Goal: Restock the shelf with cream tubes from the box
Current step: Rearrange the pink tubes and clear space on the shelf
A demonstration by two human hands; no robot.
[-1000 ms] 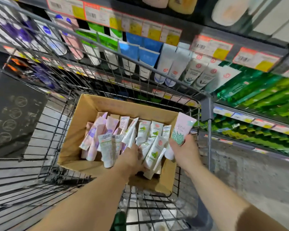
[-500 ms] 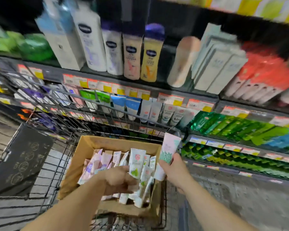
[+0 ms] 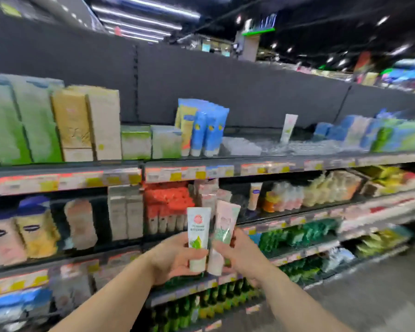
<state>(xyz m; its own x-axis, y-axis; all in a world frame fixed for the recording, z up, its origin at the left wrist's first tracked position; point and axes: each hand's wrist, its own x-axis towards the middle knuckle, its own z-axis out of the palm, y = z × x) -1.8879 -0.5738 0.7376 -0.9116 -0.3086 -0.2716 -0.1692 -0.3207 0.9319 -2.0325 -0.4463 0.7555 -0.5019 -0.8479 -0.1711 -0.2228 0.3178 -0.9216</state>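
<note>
left hand [image 3: 175, 257] gripping white tube [image 3: 198, 238], right hand [image 3: 243, 256] gripping pink tube [image 3: 223, 232], stocked store shelves [image 3: 273, 161]

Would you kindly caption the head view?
Left hand holds white cream tube, right hand pink cream tube, before stocked shelves.

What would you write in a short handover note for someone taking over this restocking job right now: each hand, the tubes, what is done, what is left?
Left hand: grips a white tube, upright.
Right hand: grips a pink tube, upright, beside the white one.
Both tubes are held in front of the shelves, not yet placed. The box is out of view.
Left: find their spot. A lone similar tube stands on the top shelf with bare space around it; possibly there.
</note>
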